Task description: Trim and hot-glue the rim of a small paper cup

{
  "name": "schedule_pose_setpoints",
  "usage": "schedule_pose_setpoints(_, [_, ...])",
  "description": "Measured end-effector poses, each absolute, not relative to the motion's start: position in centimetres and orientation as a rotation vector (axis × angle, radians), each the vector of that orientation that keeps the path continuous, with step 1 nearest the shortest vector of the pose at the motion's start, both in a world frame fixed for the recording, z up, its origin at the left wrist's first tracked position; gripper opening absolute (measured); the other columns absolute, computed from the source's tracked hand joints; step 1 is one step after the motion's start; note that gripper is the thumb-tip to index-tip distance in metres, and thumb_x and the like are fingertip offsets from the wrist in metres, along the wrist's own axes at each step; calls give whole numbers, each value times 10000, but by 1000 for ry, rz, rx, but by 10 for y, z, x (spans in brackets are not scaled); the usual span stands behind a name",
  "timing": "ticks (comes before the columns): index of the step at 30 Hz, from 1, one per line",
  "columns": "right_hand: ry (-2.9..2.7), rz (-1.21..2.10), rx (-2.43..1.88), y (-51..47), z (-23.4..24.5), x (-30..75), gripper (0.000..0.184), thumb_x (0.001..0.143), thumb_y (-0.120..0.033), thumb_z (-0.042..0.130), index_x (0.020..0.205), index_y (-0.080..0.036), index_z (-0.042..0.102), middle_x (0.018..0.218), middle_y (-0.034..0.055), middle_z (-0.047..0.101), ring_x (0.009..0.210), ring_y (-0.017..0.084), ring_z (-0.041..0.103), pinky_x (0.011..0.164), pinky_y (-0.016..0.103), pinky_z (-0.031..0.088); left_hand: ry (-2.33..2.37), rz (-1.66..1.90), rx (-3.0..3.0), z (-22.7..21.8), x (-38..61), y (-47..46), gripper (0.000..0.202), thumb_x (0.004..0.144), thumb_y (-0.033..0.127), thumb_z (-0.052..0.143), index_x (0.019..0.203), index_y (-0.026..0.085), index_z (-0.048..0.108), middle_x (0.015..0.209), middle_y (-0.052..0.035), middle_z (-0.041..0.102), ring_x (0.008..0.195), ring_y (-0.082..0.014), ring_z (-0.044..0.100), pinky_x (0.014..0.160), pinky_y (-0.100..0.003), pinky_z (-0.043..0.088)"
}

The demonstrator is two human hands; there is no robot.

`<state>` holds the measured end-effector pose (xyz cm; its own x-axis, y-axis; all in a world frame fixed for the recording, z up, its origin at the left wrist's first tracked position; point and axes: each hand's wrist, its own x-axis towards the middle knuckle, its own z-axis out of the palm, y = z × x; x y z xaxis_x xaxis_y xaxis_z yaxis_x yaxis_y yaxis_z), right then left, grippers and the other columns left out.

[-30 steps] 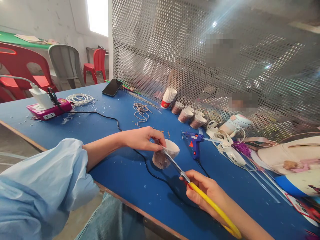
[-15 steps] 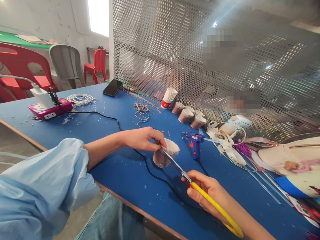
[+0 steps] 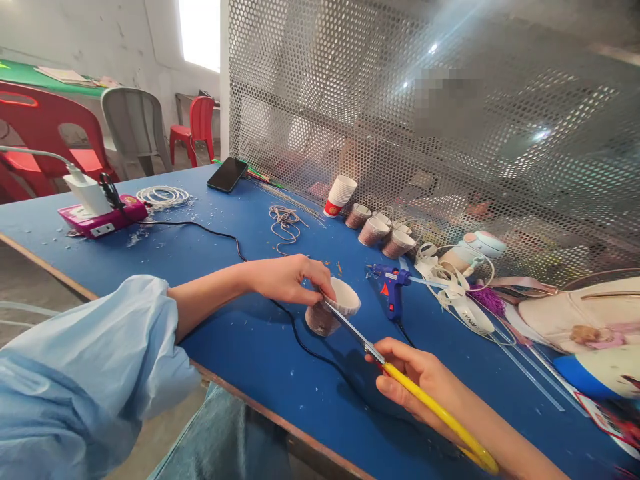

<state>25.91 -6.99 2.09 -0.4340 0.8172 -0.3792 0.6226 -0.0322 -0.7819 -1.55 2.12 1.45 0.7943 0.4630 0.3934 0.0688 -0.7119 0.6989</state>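
Observation:
A paper cup wrapped in brownish cord stands tilted on the blue table, its white inside showing. My left hand has thumb and fingers pinched on the cup's near-left rim. In my right hand is a pair of scissors with yellow handles, the fingers closed around it. The metal blades point up-left, and their tips reach the cup's rim by my left fingertips. Whether the tips have cord or paper between them cannot be made out. A blue hot glue gun lies right of the cup.
Several cord-wrapped cups and a stack of paper cups stand by the perforated metal screen. Loose cord, a phone and a pink power strip lie farther left. A black cable runs beneath my left arm.
The yellow scissor handles have drawn closer together. My left hand and the cup stay almost in place; the whole view has shifted slightly.

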Motion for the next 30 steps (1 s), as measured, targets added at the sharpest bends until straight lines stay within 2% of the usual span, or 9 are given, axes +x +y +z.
schedule_pose_setpoints(8, [-2126, 1400, -1557, -66, 23, 265, 591, 723, -744, 611, 919, -190, 549, 664, -63, 307, 574, 88, 256, 497, 217, 271, 360, 719, 2319, 16, -17, 21, 300, 767, 31, 540, 933, 149, 760, 920, -85, 720, 896, -166, 632, 843, -246, 490])
schedule_pose_setpoints(15, [-2140, 1503, -1603, -67, 36, 258, 600, 749, -763, 562, 963, -204, 513, 644, -81, 296, 489, 58, 245, 407, 186, 244, 338, 708, 2372, 15, -17, 21, 293, 787, 40, 535, 960, 125, 756, 925, -96, 710, 908, -164, 625, 849, -230, 486])
schedule_pose_setpoints(22, [-2161, 1518, -1645, -69, 42, 262, 593, 764, -765, 544, 947, -203, 498, 649, -85, 280, 484, 53, 233, 413, 194, 227, 338, 703, 2391, 15, -17, 20, 302, 784, 34, 538, 968, 136, 755, 933, -94, 712, 910, -168, 623, 826, -228, 491])
schedule_pose_setpoints(30, [-2146, 1502, -1646, -69, 40, 263, 582, 759, -758, 556, 938, -206, 512, 630, -84, 301, 485, 57, 243, 414, 197, 218, 308, 714, 2425, 15, -17, 20, 287, 795, 26, 536, 975, 84, 753, 930, -117, 708, 907, -166, 621, 829, -215, 485])
